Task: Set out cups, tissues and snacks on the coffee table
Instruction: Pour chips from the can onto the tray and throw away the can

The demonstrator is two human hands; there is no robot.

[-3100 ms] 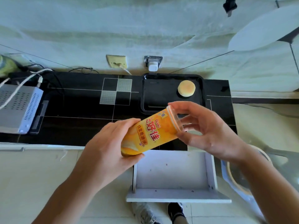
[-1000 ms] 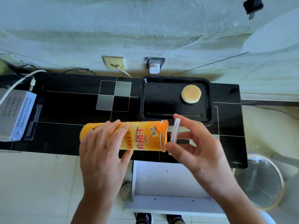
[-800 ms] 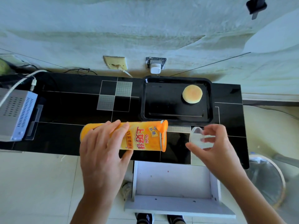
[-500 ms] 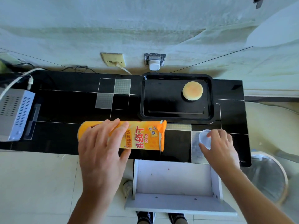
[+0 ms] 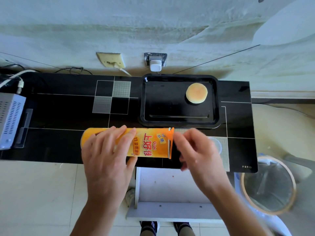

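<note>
Far left: grey vented box [image 5: 10, 120] on the black glossy desk [image 5: 56, 145], white cables running into it from the wall side. Desk top carries thin white lines and a patch of pale checked squares [image 5: 112, 97].

Left of centre: left hand [image 5: 105, 159] wrapped round an orange snack canister [image 5: 136, 142], fingers over the top side, thumb below. Canister held lying sideways, just above the desk's near edge, closed base to the left, mouth to the right. Red Chinese characters and "Oishi" on its side. No lid on the mouth.

On the wall behind: yellowed socket plate [image 5: 110, 59] with a plug and cord, and beside it a metal plate with a white adapter [image 5: 155, 63].

Centre right: black tray [image 5: 146, 99] on the desk against the wall, one round golden pastry [image 5: 196, 93] in its far right corner. Tray's near rim sits just beyond the canister.

Right hand [image 5: 197, 150] at the canister's mouth, motion-blurred; fingers spread and loosely curled, nothing seen in its grip. Whether the fingertips touch the rim cannot be told. Just right of that hand, a clear plastic lid [image 5: 216, 145] lies flat on the desk, partly hidden by the hand.

Below the desk: an open white drawer [image 5: 170, 189], bare inside but for a few specks. Dark shoes [image 5: 150, 227] on the pale tiled floor. Far right: a round bin [image 5: 267, 184] with a clear liner.
</note>
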